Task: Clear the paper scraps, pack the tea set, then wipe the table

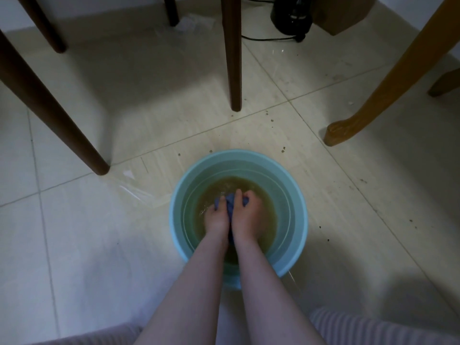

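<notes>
A light blue bucket [296, 195] stands on the tiled floor, holding murky yellow-brown water. Both my hands are down inside it. My left hand [216, 219] and my right hand [246, 216] grip a bunched blue cloth [230, 204] between them at the water's surface. The cloth shows above and between my fingers; its lower part is hidden between my wrists.
Dark wooden chair legs [232, 70] stand behind the bucket and at the left [57, 115]. A lighter wooden table leg [373, 100] slants at the right. A black appliance [291, 16] with a cable sits at the back. Small dark specks dot the floor.
</notes>
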{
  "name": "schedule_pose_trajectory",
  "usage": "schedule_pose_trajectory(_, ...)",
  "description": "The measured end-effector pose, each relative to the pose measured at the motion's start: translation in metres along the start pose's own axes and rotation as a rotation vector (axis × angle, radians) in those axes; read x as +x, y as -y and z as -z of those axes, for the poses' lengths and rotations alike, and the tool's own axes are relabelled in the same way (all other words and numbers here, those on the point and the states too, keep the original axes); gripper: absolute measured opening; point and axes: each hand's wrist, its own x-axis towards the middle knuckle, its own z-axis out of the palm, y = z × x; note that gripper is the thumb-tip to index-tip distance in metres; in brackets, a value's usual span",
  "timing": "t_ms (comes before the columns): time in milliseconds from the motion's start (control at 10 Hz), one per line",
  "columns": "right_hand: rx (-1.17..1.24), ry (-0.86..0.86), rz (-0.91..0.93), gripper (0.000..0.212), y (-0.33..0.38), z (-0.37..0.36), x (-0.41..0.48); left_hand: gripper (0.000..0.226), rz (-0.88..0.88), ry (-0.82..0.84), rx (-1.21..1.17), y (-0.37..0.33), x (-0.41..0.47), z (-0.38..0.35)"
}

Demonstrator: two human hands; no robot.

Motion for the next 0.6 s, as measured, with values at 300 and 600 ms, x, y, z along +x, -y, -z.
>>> schedule_pose_trajectory(300, -0.351, 0.551, 0.053, 0.016, 0.007, 0.046, 0.032, 0.024, -0.574, -0.315, 0.697, 0.017, -0.009, 0.001)
schedule_pose_trajectory(600, -1.272, 0.995, 0.503, 0.037, 0.083, 0.137, 0.056, 0.023, -0.42, -0.191, 0.716, 0.028, -0.017, -0.009)
